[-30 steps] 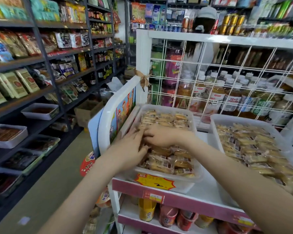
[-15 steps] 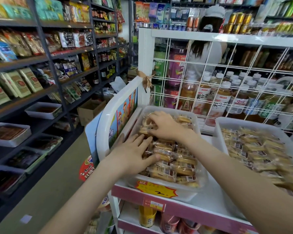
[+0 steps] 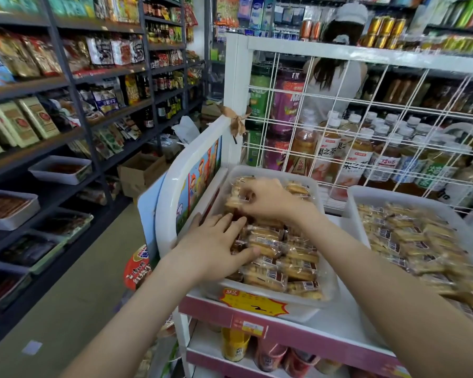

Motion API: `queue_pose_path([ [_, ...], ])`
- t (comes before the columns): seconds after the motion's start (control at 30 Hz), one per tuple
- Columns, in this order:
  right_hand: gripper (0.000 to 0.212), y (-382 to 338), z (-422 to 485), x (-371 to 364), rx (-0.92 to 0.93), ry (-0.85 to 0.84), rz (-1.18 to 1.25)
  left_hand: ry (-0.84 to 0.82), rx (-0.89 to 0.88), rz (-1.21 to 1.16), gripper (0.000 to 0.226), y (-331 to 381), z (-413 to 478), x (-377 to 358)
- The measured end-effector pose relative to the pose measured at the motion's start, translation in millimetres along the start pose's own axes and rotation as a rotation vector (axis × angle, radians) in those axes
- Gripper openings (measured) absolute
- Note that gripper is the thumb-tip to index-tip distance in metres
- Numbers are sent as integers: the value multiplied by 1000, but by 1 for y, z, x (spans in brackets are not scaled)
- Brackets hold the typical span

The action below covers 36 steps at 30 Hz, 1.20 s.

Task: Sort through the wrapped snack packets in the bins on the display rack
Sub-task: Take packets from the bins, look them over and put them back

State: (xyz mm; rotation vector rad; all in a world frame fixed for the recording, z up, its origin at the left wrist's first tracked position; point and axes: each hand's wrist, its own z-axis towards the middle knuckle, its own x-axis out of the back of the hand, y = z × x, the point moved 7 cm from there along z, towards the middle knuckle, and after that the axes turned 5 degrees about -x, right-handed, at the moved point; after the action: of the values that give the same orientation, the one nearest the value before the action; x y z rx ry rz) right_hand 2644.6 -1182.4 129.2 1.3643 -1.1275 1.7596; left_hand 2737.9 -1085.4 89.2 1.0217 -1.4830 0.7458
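Observation:
A clear plastic bin on the white display rack is full of wrapped snack packets. My left hand lies flat with straight fingers on the packets at the bin's left side. My right hand is at the bin's far left corner, fingers curled round a packet there. A second bin to the right holds several more wrapped packets.
A wire grid backs the rack, with drink bottles behind it and a person beyond. Dark shelving with goods lines the left aisle. A cardboard box sits on the floor. Cups stand on the rack's lower shelf.
My right hand has moved from the bin's middle to its far left corner and closed on a packet. My left hand slid a little forward, staying flat on the packets.

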Motion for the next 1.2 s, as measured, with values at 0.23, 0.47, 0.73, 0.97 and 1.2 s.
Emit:
queue_pose_path([
  [0.23, 19, 38, -30, 64, -257, 331, 603, -13, 5, -15, 79, 0, 0, 0],
  [0.47, 15, 30, -113, 54, -358, 314, 1040, 475, -12, -392, 57, 20, -32, 42],
  [0.73, 25, -18, -241, 28, -239, 330, 1443, 643, 8, -1277, 28, 64, -109, 11],
  [0.97, 25, -37, -352, -30, -447, 439, 1124, 583, 188, -1362, 17, 103, -200, -58],
  [1.2, 7, -80, -403, -71, -451, 313, 839, 440, 275, -1379, 7, 106, -263, -103],
])
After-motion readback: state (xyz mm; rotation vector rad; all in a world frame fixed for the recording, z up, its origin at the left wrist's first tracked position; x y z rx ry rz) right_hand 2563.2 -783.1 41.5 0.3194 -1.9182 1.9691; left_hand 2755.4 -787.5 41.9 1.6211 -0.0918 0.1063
